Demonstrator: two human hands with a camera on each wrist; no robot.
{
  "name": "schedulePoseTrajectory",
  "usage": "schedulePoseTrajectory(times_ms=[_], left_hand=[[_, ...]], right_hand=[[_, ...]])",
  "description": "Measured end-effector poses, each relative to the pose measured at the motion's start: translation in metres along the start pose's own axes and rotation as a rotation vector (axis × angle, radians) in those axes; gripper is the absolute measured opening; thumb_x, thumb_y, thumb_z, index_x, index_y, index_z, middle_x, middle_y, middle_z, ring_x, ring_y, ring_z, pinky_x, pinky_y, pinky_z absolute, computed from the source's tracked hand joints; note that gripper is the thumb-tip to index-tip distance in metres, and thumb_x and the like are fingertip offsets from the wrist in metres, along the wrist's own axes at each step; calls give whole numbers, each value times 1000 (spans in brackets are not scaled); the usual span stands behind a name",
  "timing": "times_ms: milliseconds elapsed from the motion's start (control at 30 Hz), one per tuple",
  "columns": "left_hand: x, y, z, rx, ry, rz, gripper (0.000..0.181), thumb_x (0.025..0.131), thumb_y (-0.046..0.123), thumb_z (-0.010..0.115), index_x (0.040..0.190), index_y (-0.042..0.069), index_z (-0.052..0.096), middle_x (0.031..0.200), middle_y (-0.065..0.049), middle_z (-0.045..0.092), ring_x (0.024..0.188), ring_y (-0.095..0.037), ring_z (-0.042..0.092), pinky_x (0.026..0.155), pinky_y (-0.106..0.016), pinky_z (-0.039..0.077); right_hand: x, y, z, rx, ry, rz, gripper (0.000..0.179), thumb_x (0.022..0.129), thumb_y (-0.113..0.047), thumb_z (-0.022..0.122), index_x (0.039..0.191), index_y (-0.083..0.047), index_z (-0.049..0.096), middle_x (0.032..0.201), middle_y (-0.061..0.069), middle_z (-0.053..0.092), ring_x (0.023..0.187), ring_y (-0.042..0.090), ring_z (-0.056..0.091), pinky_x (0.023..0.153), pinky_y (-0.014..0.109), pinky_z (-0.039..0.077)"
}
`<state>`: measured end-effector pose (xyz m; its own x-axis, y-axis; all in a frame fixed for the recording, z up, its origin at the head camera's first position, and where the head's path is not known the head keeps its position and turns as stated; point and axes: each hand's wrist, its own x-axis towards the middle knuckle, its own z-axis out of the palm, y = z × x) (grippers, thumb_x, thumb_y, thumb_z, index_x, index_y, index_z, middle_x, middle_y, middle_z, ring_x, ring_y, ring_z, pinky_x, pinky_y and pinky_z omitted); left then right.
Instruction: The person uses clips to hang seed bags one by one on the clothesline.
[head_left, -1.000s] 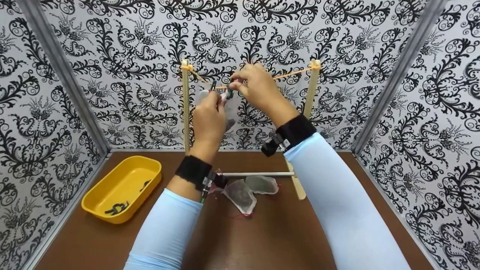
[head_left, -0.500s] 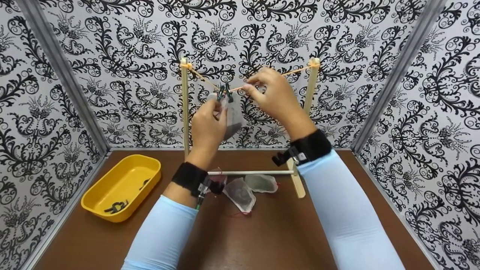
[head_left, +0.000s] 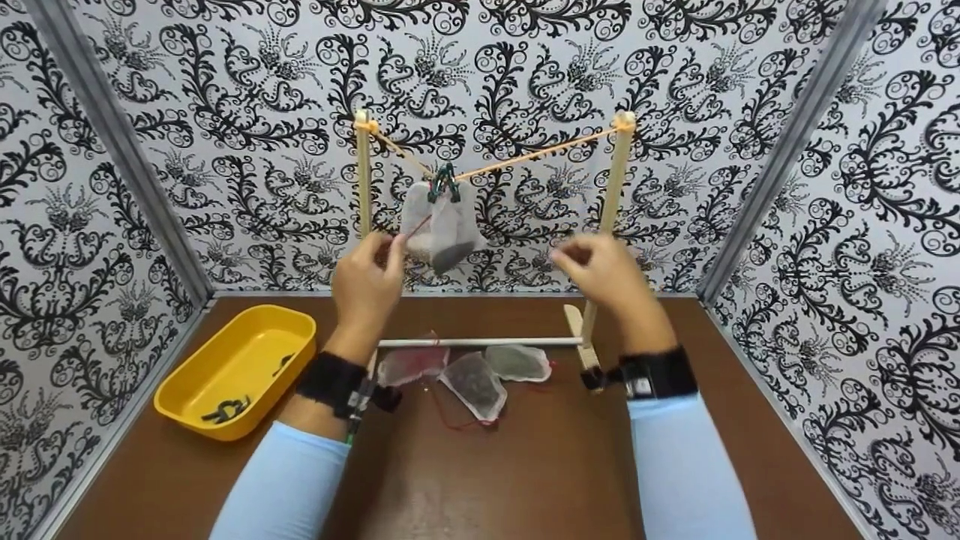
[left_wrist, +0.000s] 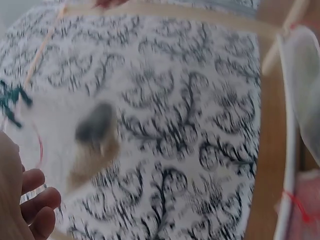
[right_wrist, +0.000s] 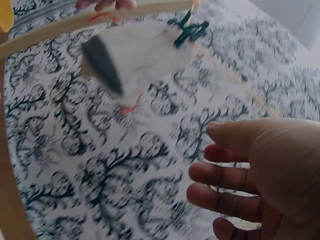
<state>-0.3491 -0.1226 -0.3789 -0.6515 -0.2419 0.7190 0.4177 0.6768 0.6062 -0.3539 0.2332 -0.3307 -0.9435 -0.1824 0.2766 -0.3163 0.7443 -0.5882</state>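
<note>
Hanging on orange string (head_left: 540,154), green clips (head_left: 444,180) hold mesh bags (head_left: 459,225) beyond the left hand (head_left: 366,283) and right hand (head_left: 611,271), whose fingers bend loosely apart.

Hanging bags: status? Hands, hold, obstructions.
Left hand by red string, grip unclear; right hand holding nothing. Bags hang by green clips from orange cord. No obstruction visible.

Bags (head_left: 457,223) hang by clips (head_left: 444,184) from a cord (head_left: 540,154) strung between two posts (head_left: 616,180); below, three more bags (head_left: 474,386) lie on the surface (head_left: 525,480) before a crossbar (head_left: 510,342), right of a tray (head_left: 244,360) holding other clips (head_left: 226,410).
</note>
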Motion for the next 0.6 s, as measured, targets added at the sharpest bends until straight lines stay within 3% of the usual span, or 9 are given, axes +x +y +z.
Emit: schedulePoseTrajectory(times_ms=[67, 133, 267, 367, 467, 500, 600], left_hand=[[-2, -15, -9, 25, -35, -29, 27, 111, 31, 74, 109, 5, 83, 96, -16, 85, 82, -38, 77, 77, -52, 64], [-6, -30, -20, 63, -121, -51, 27, 110, 31, 74, 110, 5, 83, 97, -16, 84, 84, -38, 77, 78, -53, 64], [-9, -60, -43, 162, -371, -83, 25, 111, 31, 73, 112, 7, 82, 106, -16, 85, 95, -39, 77, 87, -56, 65], [-8, -81, -61, 232, -551, -167, 29, 111, 35, 72, 120, 9, 81, 119, -17, 83, 106, -39, 76, 97, -60, 63], [-8, -104, -81, 324, -695, -255, 34, 112, 35, 70, 127, 5, 77, 125, -22, 80, 109, -42, 75, 99, -63, 62], [-9, -112, -88, 363, -731, -270, 33, 111, 32, 69, 126, 4, 76, 125, -24, 80, 108, -42, 75, 97, -63, 62], [-13, -139, -107, 500, -790, -285, 16, 99, 14, 65, 105, 3, 75, 111, -26, 78, 97, -44, 73, 87, -61, 62]], right_hand=[[-7, 24, 12, 2, -24, 32, 34, 113, -38, 70, 128, -9, 79, 123, 13, 80, 108, 31, 76, 98, 50, 68], [-15, 49, 26, 34, -51, 61, 33, 113, -36, 70, 127, -8, 79, 121, 16, 79, 104, 32, 76, 97, 54, 68], [-34, 99, 53, 61, -73, 96, 27, 114, -27, 69, 122, -4, 81, 114, 20, 81, 96, 33, 78, 94, 58, 68], [-45, 126, 68, 34, -70, 117, 23, 111, -19, 73, 121, -1, 82, 116, 22, 84, 104, 38, 80, 101, 60, 65], [-52, 145, 78, 11, -95, 145, 23, 107, -15, 77, 123, 2, 81, 121, 23, 83, 114, 41, 78, 107, 62, 63], [-55, 151, 81, 12, -116, 161, 24, 106, -14, 78, 123, 2, 81, 120, 24, 82, 113, 42, 78, 106, 62, 63], [-59, 162, 86, 15, -158, 212, 25, 103, -11, 79, 124, 4, 79, 118, 26, 80, 110, 41, 75, 103, 61, 64]])
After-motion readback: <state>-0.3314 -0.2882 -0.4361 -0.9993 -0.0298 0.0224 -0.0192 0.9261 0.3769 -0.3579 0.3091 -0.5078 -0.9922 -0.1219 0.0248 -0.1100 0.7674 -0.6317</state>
